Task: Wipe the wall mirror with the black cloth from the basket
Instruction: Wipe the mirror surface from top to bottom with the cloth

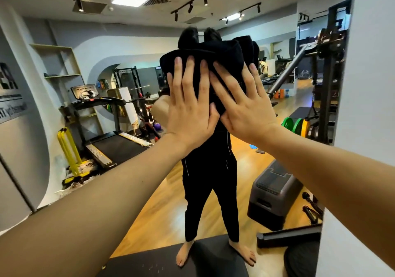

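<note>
The wall mirror (89, 41) fills most of the view and reflects a gym and a person in black. A bunched black cloth (218, 56) lies flat against the glass at about head height. My left hand (189, 108) presses on the cloth's left part with straight, spread fingers. My right hand (243, 105) presses on its right part the same way, thumb beside the left thumb. Both arms reach forward from the lower corners. The basket is not in view.
A white wall (367, 105) borders the mirror's right edge. In the reflection I see a treadmill (111, 140), a grey step box (275, 189), weight plates (296, 125) and a dark mat (171, 261) on a wooden floor.
</note>
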`<state>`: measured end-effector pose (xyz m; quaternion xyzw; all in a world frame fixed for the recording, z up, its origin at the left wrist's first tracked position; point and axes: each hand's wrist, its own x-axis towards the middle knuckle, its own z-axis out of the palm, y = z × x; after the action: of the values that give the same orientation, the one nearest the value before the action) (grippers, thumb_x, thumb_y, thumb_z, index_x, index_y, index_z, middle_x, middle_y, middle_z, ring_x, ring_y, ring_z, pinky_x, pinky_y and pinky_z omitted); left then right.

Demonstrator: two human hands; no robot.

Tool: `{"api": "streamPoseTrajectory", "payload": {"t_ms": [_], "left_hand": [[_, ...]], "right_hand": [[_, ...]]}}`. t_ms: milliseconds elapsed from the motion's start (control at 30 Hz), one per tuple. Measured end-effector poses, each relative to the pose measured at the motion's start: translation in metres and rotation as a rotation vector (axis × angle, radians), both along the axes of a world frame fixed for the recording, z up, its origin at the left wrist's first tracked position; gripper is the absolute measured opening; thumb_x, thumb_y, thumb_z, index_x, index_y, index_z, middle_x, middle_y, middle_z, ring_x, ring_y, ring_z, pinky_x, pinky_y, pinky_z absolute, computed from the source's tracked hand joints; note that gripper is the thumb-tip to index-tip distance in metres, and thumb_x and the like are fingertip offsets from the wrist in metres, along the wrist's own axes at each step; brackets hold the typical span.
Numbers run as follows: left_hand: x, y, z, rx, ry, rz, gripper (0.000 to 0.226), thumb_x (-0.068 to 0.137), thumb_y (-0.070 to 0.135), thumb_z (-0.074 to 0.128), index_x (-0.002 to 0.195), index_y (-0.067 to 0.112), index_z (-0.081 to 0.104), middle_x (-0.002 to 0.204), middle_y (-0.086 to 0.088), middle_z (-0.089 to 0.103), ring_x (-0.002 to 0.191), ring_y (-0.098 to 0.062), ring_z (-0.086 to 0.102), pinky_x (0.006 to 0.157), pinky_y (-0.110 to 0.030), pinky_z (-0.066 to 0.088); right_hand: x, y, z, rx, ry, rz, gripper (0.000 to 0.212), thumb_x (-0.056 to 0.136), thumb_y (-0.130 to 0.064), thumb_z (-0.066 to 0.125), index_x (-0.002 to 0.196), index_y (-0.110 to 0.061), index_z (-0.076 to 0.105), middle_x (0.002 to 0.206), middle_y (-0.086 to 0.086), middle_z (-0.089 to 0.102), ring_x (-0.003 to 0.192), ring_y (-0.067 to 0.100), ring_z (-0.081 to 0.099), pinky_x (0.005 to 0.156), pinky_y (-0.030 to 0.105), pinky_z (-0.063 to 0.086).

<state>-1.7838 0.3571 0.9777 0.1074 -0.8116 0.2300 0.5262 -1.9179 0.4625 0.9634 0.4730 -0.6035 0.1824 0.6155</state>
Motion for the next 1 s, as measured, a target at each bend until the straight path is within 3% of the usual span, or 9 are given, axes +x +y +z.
{"api": "streamPoseTrajectory", "payload": {"t_ms": [167, 400, 1000], "left_hand": [[-0.033, 0.027, 0.0, 0.0, 0.031, -0.014, 0.078, 0.093, 0.031, 0.048, 0.158, 0.001, 0.021, 0.162, -0.03, 0.02, 0.152, -0.048, 0.01, 0.121, -0.062, 0.022], [-0.081, 0.068, 0.003, -0.007, 0.031, -0.013, 0.076, 0.094, 0.032, 0.045, 0.159, 0.001, 0.02, 0.162, -0.03, 0.019, 0.152, -0.049, 0.01, 0.124, -0.061, 0.01], [-0.155, 0.133, -0.003, -0.026, 0.043, -0.035, 0.077, 0.091, 0.03, 0.049, 0.158, 0.001, 0.024, 0.162, -0.03, 0.021, 0.152, -0.049, 0.013, 0.125, -0.059, 0.008]], "right_hand": [[-0.033, 0.029, 0.002, -0.007, 0.006, 0.008, 0.06, 0.106, -0.038, 0.037, 0.16, -0.013, 0.031, 0.165, 0.012, 0.029, 0.15, 0.047, 0.025, 0.122, 0.06, 0.022], [-0.08, 0.069, 0.005, -0.029, 0.034, -0.009, 0.058, 0.107, -0.038, 0.034, 0.159, -0.012, 0.034, 0.164, 0.013, 0.032, 0.148, 0.048, 0.029, 0.122, 0.059, 0.023], [-0.153, 0.127, -0.008, -0.078, 0.027, -0.01, 0.058, 0.106, -0.038, 0.042, 0.156, -0.01, 0.039, 0.161, 0.014, 0.037, 0.145, 0.05, 0.034, 0.12, 0.061, 0.028]]}}
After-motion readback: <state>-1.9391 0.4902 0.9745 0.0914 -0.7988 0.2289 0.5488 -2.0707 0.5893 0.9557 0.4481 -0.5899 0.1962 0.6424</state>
